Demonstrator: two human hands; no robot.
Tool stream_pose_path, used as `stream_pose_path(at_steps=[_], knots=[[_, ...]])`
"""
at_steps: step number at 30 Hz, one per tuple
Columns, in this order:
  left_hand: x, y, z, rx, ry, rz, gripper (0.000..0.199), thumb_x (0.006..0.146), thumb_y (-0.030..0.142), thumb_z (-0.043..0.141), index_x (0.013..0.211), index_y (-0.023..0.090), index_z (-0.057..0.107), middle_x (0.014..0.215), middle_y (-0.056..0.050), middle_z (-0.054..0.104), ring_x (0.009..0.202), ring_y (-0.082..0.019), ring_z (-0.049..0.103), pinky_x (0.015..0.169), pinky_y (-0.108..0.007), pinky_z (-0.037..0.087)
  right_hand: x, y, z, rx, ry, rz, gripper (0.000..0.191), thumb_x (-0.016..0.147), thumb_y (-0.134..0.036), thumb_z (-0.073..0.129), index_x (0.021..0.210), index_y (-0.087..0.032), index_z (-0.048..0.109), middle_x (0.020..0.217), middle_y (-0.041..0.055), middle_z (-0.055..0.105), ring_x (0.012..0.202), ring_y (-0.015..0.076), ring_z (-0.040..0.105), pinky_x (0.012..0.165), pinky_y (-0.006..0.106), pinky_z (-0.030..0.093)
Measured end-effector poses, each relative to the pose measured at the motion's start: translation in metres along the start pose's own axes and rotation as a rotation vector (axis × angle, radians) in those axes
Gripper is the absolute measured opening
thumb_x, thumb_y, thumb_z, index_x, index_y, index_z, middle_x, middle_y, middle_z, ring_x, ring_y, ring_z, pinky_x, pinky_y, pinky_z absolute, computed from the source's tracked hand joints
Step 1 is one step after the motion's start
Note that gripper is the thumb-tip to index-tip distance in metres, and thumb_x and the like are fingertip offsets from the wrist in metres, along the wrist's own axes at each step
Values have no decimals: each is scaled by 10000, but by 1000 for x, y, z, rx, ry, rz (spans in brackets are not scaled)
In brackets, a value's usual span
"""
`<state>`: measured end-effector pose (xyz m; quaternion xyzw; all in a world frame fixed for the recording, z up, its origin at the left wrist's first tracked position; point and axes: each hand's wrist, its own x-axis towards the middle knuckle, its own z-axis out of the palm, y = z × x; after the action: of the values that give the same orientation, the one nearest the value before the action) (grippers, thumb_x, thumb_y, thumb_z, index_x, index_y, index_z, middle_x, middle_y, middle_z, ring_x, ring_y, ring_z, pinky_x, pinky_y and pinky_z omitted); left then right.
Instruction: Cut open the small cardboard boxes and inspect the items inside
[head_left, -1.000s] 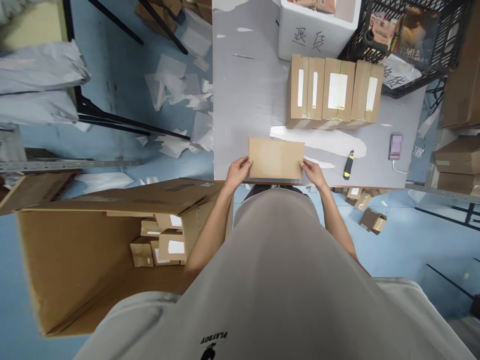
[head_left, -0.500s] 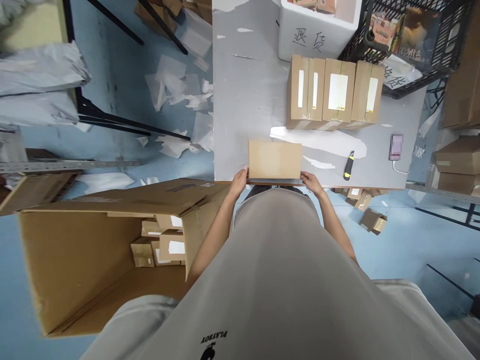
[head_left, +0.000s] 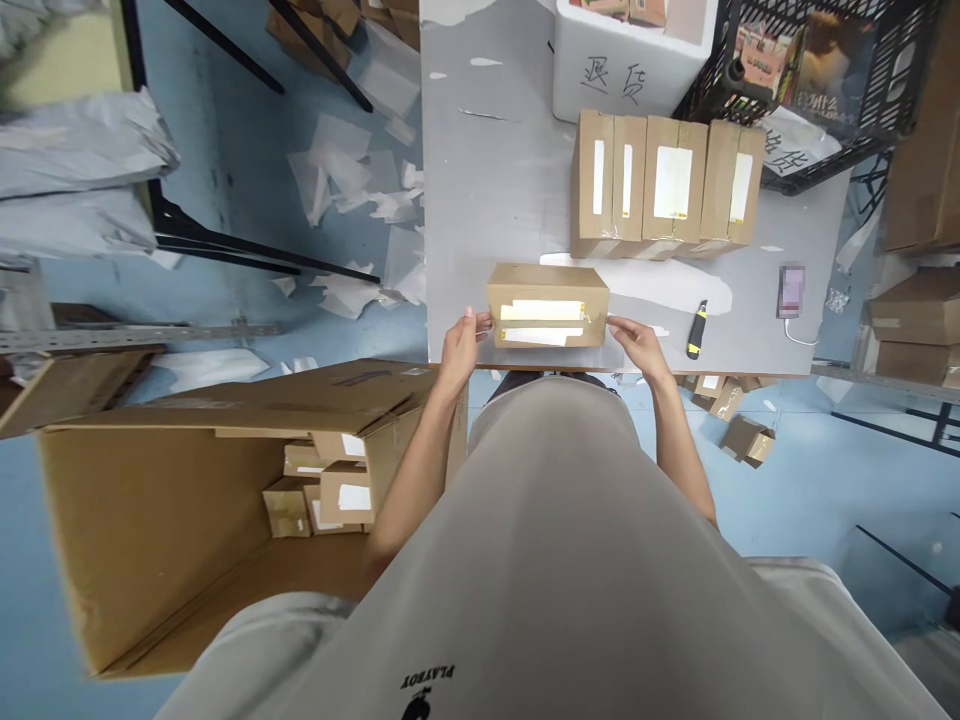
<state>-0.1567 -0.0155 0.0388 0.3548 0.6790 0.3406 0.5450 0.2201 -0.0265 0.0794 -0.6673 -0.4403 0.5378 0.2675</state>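
A brown cardboard box (head_left: 547, 281) is at the front edge of the grey table, its taped side with two white label strips facing me. At its left end, my left hand (head_left: 461, 348) presses its fingers against the cardboard. My right hand (head_left: 639, 345) has its fingertips on the opposite end, so the box is gripped between both hands. Whether its underside rests on the table cannot be made out. Beyond it, three labelled cardboard boxes (head_left: 666, 185) stand side by side. A black and yellow utility knife (head_left: 697, 330) lies to the right.
A white foam box (head_left: 630, 70) and a black crate (head_left: 817, 170) with books stand at the table's back right. A phone (head_left: 791, 291) with a cable lies on the right. On the floor at left, a large open carton (head_left: 172, 520) holds several small boxes.
The box has turned over between my hands, from a plain face to the taped, labelled side. Both hands have shifted slightly outward, and their fingers now point inward at its ends.
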Motion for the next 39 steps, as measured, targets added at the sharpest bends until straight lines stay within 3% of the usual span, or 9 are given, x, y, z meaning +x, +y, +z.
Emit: stream_pose_path(at_steps=[5, 11, 15, 18, 22, 29, 34, 39], knots=[[-1, 16, -1, -18, 28, 44, 889, 1072, 923, 437, 1225, 142, 831, 1245, -205, 846, 1259, -343, 800, 1152, -499, 631, -1, -16, -2, 12, 14, -18, 564, 931, -643, 818, 1292, -217, 894, 1461, 122, 839, 1460, 386, 739, 1358, 591, 497], [2, -1, 6, -32, 54, -75, 762, 1102, 832, 496, 1186, 146, 817, 1262, -205, 847, 1193, -336, 816, 1114, -508, 646, -3, -11, 14, 36, -39, 50, 649, 920, -673, 808, 1382, -219, 852, 1560, 123, 784, 1524, 393, 688, 1326, 599, 529], [4, -10, 12, -38, 65, -52, 690, 1094, 798, 532, 1233, 176, 796, 1376, -194, 812, 1217, -307, 807, 1114, -462, 649, -3, -12, 23, 8, -32, 43, 674, 955, -660, 780, 1462, -216, 812, 1625, 134, 739, 1565, 401, 652, 1332, 587, 524], [6, -13, 14, -46, 62, -37, 715, 1072, 815, 533, 1253, 170, 784, 1394, -203, 800, 1219, -303, 806, 1115, -454, 646, -1, -16, 27, -33, 45, 20, 709, 960, -673, 765, 1487, -200, 797, 1651, 166, 712, 1512, 403, 690, 1300, 586, 561], [12, -16, 11, -53, 58, -30, 756, 1039, 858, 538, 1261, 175, 775, 1387, -204, 809, 1241, -309, 801, 1104, -445, 639, 1, -23, 34, -44, 71, -68, 674, 996, -683, 717, 1500, -242, 791, 1649, 125, 721, 1521, 362, 685, 1287, 542, 585], [18, -18, 10, -47, 90, -55, 741, 1023, 855, 552, 1204, 171, 772, 1337, -214, 828, 1217, -305, 811, 1104, -453, 629, 0, -25, 49, -156, -39, -145, 624, 1058, -653, 655, 1537, -270, 766, 1691, 109, 677, 1606, 355, 609, 1362, 547, 515], [5, -3, 18, -56, 84, -14, 709, 1059, 836, 545, 1144, 177, 791, 1256, -188, 859, 1205, -306, 816, 1123, -460, 631, -3, -20, 48, -308, -14, -183, 647, 1097, -646, 608, 1599, -249, 706, 1777, 118, 587, 1700, 358, 491, 1463, 561, 361], [2, 4, 30, -41, 34, 52, 652, 1083, 779, 551, 1180, 191, 818, 1285, -161, 846, 1292, -312, 788, 1182, -467, 603, 3, -3, 31, -352, 81, -177, 770, 1111, -769, 512, 1654, -236, 631, 1800, 157, 539, 1710, 364, 463, 1469, 573, 338]])
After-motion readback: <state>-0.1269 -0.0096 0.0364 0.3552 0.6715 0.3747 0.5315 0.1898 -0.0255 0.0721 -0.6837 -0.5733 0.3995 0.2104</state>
